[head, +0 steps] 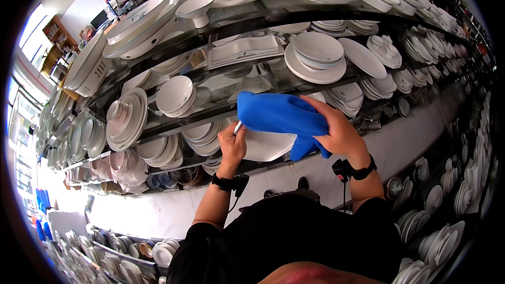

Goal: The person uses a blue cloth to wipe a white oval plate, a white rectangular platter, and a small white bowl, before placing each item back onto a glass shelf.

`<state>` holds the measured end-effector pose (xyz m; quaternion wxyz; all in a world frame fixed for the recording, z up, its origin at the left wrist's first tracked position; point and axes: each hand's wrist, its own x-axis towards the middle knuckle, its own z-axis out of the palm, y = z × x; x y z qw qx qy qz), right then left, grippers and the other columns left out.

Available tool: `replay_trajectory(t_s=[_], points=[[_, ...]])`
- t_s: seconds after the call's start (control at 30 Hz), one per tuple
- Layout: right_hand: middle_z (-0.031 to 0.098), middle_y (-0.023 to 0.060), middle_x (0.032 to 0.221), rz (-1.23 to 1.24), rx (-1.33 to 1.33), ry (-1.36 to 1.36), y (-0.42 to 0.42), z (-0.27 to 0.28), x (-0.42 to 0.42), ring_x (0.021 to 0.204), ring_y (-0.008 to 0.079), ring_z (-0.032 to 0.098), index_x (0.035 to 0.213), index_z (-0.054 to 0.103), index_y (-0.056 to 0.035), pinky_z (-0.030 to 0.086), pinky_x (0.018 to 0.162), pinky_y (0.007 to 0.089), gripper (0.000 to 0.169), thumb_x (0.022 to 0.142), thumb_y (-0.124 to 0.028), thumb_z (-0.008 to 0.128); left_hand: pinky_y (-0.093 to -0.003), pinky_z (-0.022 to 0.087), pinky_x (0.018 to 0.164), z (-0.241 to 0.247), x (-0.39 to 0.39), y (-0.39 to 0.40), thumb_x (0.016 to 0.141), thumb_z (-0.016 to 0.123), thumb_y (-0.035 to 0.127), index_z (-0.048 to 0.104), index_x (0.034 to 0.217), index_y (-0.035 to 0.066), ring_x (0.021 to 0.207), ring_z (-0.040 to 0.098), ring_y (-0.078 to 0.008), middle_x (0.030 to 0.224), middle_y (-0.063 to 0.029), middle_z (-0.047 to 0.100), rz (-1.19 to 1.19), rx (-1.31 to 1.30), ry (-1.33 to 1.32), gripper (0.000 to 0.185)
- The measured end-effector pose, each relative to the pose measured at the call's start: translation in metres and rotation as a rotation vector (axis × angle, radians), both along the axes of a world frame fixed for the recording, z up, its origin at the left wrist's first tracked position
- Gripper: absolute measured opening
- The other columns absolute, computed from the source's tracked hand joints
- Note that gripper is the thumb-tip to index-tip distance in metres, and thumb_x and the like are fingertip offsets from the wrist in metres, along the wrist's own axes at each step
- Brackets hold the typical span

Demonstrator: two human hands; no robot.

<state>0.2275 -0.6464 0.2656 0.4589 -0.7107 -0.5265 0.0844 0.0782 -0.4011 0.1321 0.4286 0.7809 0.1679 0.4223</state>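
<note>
My right hand grips a bright blue cloth, its fingers partly hidden behind the fabric. One end of the cloth hangs down below that hand. My left hand pinches a narrow white piece of tableware at the cloth's left end; the cloth hides the rest of it. Beneath the cloth, between my hands, shows a large white plate. Whether this plate is joined to the pinched piece or rests on a shelf, I cannot tell. Left of the cloth, stacked white bowls stand on a glass shelf.
White tableware fills the tiered shelves ahead, including a stack of bowls on a plate, a rectangular dish and a footed bowl. More stacked dishes line the right side behind me. A pale floor runs between the shelves.
</note>
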Motion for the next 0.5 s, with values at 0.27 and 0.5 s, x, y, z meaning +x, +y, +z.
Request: replay_trajectory(t_s=[0.27,0.5], points=[[0.068,0.0134,0.108,0.137,0.046,0.414,-0.023,-0.069,-0.005,0.097,0.0208,0.065,0.123,0.058,-0.0010,0.051,0.088,0.0334,0.038,0.087,-0.007,0.068,-0.0245,0.031,0.055,-0.004,0.003,0.011,0.102,0.056,0.038,0.059,0.076,0.003,0.063,0.037,-0.0050,0.067,0.0077,0.048,0.057,-0.472,-0.106,0.044],[0.061,0.0181,0.125,0.277,0.185,0.088,0.016,-0.095,-0.028,0.111,0.0323,0.062,0.130,0.052,-0.0005,0.048,0.097,0.0412,0.052,0.081,-0.009,0.070,-0.0271,0.047,0.075,-0.002,0.017,0.014,0.104,0.050,0.041,0.062,0.108,-0.003,0.087,0.056,-0.0100,0.100,-0.0041,0.064,0.003,-0.803,-0.292,0.045]])
